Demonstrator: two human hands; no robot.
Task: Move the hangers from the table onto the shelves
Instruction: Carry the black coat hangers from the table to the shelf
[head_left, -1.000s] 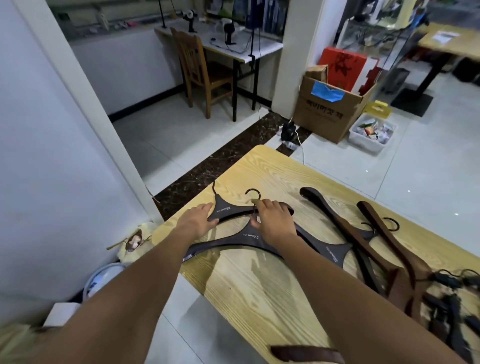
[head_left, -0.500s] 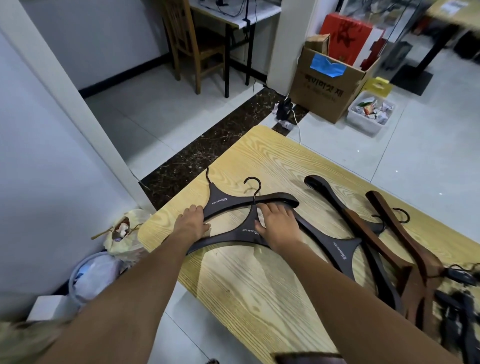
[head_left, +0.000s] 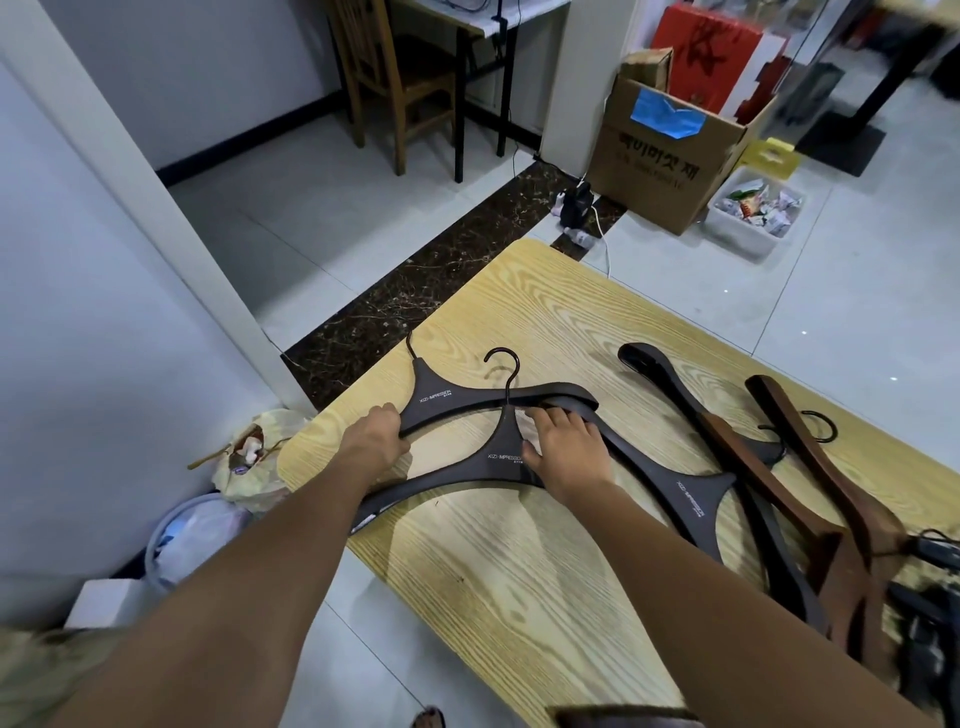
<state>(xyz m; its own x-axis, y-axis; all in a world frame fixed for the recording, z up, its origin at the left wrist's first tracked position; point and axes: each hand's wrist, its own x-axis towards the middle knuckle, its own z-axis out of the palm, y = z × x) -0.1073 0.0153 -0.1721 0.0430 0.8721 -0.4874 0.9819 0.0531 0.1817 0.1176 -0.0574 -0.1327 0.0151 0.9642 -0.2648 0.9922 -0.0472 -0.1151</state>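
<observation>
Reaching from the lower left of the frame, past a bin (head_left: 192, 535) on the floor, the left arm stretches straight to the near-left corner of the light wooden table (head_left: 519, 571). The left hand (head_left: 375, 441) has its knuckles up and its fingers curled round the lower-left arm tip of the far dark hanger (head_left: 434, 401), holding it where it lies flat on the tabletop. That hanger's other arm runs right towards the middle of the frame.

Just below lies the near dark hanger (head_left: 501, 460), its hook crossing over the far one and its left arm passing under the left wrist. The right hand (head_left: 569, 452) rests palm-down on this hanger's right shoulder. The thumb is against the neck and the fingers are nearly straight, laid over the crossing arms and pressing rather than clasping.

To the right, a third dark hanger (head_left: 696, 499) lies touching the near one. Brown hangers (head_left: 763, 473) are piled at the table's right edge. A cardboard box (head_left: 665, 171) stands on the floor at the upper right.
</observation>
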